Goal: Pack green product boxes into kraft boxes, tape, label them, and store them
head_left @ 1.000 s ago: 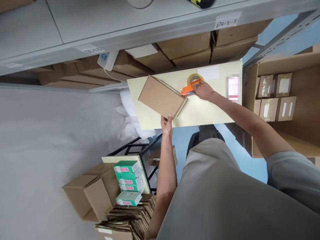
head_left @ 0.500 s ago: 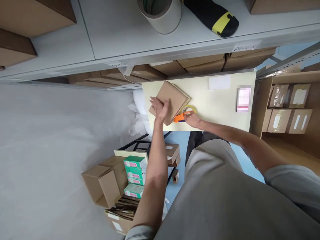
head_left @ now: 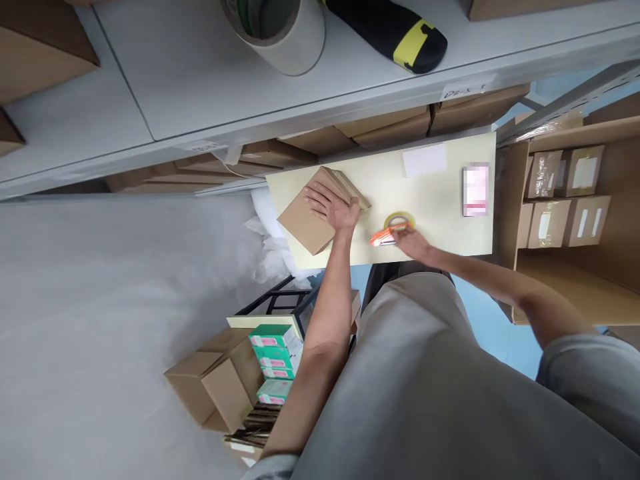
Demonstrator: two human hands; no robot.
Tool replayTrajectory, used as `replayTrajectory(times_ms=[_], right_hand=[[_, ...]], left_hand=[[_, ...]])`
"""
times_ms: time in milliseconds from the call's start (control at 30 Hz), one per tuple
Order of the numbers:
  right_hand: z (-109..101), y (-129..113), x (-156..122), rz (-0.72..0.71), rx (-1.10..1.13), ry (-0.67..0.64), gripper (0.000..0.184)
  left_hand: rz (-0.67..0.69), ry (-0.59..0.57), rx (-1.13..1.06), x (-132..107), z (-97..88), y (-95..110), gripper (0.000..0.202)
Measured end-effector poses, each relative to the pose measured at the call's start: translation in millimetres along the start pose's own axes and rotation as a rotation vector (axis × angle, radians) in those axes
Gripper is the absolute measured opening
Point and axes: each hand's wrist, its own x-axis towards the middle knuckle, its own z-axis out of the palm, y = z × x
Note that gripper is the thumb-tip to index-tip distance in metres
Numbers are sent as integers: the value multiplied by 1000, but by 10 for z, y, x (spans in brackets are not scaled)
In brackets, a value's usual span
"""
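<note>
A folded flat cardboard box (head_left: 306, 223) lies turned at an angle on the left part of the cream table (head_left: 373, 252). My left hand (head_left: 334, 208) rests on its upper right part, fingers stretched out and palm down. To the right of the cardboard, my right hand (head_left: 411, 241) is closed around an orange tape dispenser (head_left: 383, 236), slightly blurred. A yellowish roll of tape (head_left: 400, 219) sits in the dispenser, which stays apart from the cardboard. My fingers hide part of the dispenser's handle.
On the table's far right are a white paper (head_left: 425, 161) and a blurred pink-and-white phone-like item (head_left: 475, 190). A grey shelf (head_left: 190, 87) overhangs the back, bearing a black-and-yellow tool (head_left: 415, 40). Green boxes (head_left: 274, 353) stand low at left; a large carton (head_left: 550, 273) at right.
My left hand has shifted right across the cardboard, towards its upper right edge. The tape dispenser in my right hand has moved right, away from the cardboard. The view has shifted somewhat.
</note>
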Motion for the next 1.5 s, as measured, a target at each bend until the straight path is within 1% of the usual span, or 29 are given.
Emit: replayTrajectory(times_ms=[67, 100, 133, 167, 233, 333, 433, 500, 600, 700, 800, 867, 933, 967, 1033, 1100, 1167, 1233, 1300, 1400, 1500], right_hand=[[-282, 346, 92, -83, -73, -64, 47], [-399, 469, 167, -192, -216, -106, 49], [-491, 548, 257, -277, -345, -112, 51], [-553, 584, 358, -336, -443, -106, 52], [-590, 546, 574, -412, -564, -75, 52], [-498, 358, 847, -508, -635, -54, 51], [-363, 193, 971, -592, -696, -71, 54], [-282, 119, 977, -615, -693, -113, 54], [-154, 25, 934, -610, -576, -174, 54], [-9, -49, 871, -603, -485, -194, 57], [95, -31, 796, -595, -384, -214, 56], [90, 69, 760, -608, -276, -230, 55], [-13, 241, 771, -628, -206, -238, 53], [-105, 346, 803, -629, -195, -237, 52], [-355, 567, 924, -598, -225, -217, 51], [-641, 752, 1100, -547, -323, -151, 52], [-878, 845, 1282, -540, -490, -91, 53], [-1000, 815, 1414, -541, -673, -81, 57], [-999, 672, 1465, -539, -772, -91, 60], [-867, 346, 1405, -537, -761, -129, 55], [-736, 18, 1297, -531, -709, -179, 50]], left_hand=[[-7, -23, 57, -3, 3, 25, 126], [-11, -40, 108, -13, -2, 41, 127], [-11, -60, 163, -27, -14, 55, 128], [-2, -84, 212, -45, -31, 66, 129], [39, -136, 273, -85, -77, 68, 130], [134, -215, 285, -135, -152, 12, 131], [225, -273, 284, -161, -224, -101, 132], [279, -311, 305, -169, -274, -193, 134], [350, -360, 340, -182, -349, -339, 134], [414, -407, 373, -209, -415, -492, 131], [481, -464, 419, -245, -473, -650, 124], [527, -491, 439, -262, -505, -744, 121], [563, -505, 443, -268, -524, -816, 122], [574, -509, 443, -267, -527, -840, 123], [587, -519, 443, -264, -525, -868, 126], [593, -527, 441, -266, -521, -872, 129], [597, -532, 440, -282, -528, -864, 131], [605, -541, 453, -315, -552, -854, 131], [625, -562, 481, -364, -589, -847, 131], [652, -584, 521, -444, -634, -844, 128], [650, -573, 544, -502, -635, -838, 127]])
